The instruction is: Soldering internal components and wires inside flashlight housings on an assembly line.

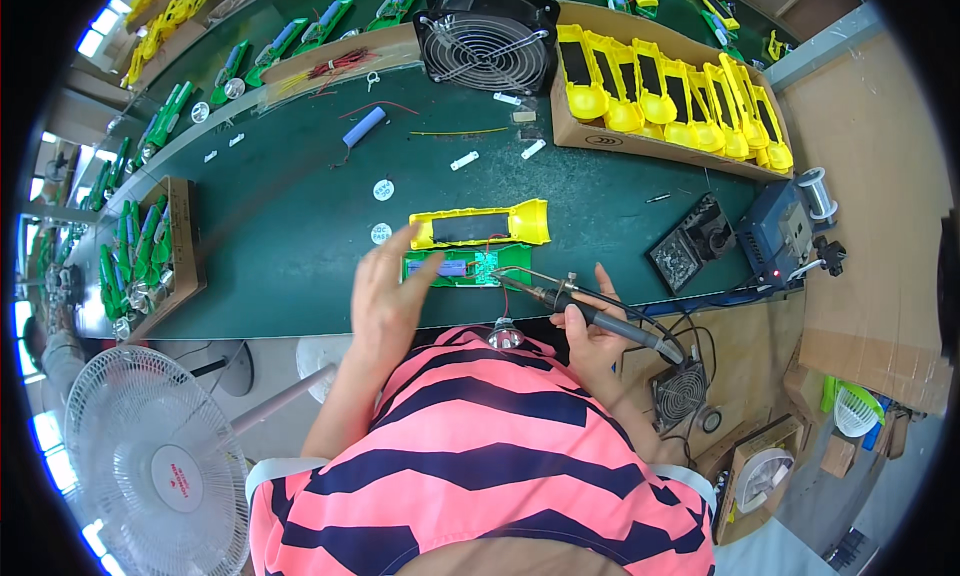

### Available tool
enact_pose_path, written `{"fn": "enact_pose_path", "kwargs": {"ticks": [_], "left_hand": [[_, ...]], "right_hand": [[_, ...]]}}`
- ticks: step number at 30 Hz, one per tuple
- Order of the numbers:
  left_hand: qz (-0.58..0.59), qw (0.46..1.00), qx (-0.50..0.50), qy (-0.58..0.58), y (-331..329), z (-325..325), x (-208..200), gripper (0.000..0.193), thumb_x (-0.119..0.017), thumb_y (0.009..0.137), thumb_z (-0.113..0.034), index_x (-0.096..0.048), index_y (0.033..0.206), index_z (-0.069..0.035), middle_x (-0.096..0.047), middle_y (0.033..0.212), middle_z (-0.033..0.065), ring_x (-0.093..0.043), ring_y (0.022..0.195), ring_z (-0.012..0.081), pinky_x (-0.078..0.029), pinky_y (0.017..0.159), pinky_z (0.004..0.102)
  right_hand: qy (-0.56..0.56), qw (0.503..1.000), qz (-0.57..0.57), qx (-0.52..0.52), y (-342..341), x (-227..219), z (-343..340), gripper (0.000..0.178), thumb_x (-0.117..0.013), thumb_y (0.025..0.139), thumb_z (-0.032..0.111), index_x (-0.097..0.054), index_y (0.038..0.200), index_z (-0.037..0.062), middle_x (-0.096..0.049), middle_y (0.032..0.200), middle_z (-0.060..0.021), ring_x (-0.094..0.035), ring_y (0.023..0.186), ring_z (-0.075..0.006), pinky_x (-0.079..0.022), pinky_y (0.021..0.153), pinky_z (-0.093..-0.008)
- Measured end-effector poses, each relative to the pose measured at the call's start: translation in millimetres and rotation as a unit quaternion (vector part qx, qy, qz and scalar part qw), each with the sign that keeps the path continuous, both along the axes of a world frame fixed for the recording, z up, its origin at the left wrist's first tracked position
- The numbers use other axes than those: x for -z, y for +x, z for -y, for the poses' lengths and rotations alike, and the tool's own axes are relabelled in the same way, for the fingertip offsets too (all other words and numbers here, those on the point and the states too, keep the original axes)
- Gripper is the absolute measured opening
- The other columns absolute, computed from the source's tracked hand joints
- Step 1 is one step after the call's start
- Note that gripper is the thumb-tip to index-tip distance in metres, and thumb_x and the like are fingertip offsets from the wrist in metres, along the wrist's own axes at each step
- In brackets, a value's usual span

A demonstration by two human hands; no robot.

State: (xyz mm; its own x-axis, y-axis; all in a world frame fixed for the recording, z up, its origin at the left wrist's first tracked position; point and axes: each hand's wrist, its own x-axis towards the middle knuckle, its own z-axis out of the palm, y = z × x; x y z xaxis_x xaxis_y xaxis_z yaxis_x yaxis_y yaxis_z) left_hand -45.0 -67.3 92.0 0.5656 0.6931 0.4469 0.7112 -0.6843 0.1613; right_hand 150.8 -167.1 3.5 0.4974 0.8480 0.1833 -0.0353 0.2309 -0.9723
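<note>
Hot iron (pixel 590 316) gripped in right hand (pixel 590 338), tip at green board (pixel 468 268).
Left hand (pixel 392 294) open, fingers at 9 o'clock of tip; burn risk, or stray solder bridging pads.

Yellow torch shell (pixel 480 224), green table (pixel 290 216)

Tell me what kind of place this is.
Likely an electronics assembly workbench on a factory line. The right hand holds a soldering iron over a green circuit board; a soldering station sits alongside, and a cardboard box of yellow flashlight shells waits behind.
</note>
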Motion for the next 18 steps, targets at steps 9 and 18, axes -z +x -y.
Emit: {"fn": "enact_pose_path", "kwargs": {"ticks": [9,18], "left_hand": [[0.040,0.993,0.092,-0.065,16.1,4.2,30.0,0.017,-0.065,0.063,0.000,-0.062,0.080,-0.005,-0.054,0.074,0.0056,-0.054,0.065,0.0215,-0.044,0.056,0.0322],[-0.025,0.993,0.097,-0.057,17.7,4.4,29.1,0.017,-0.064,0.063,-0.003,-0.063,0.080,-0.006,-0.051,0.072,0.0040,-0.054,0.064,0.0191,-0.044,0.055,0.0310]], "right_hand": [[-0.002,0.999,-0.043,0.025,2.5,3.3,1.4,0.016,-0.058,0.074,-0.003,-0.054,0.090,-0.0018,-0.061,0.060,-0.0057,-0.061,0.060,-0.0099,-0.015,0.106,-0.0434],[-0.007,1.000,0.021,-0.010,5.5,15.4,4.2,0.019,-0.055,0.077,-0.002,-0.051,0.095,-0.0083,-0.038,0.123,-0.0294,-0.063,0.061,-0.0167,-0.053,0.052,-0.0209]]}}
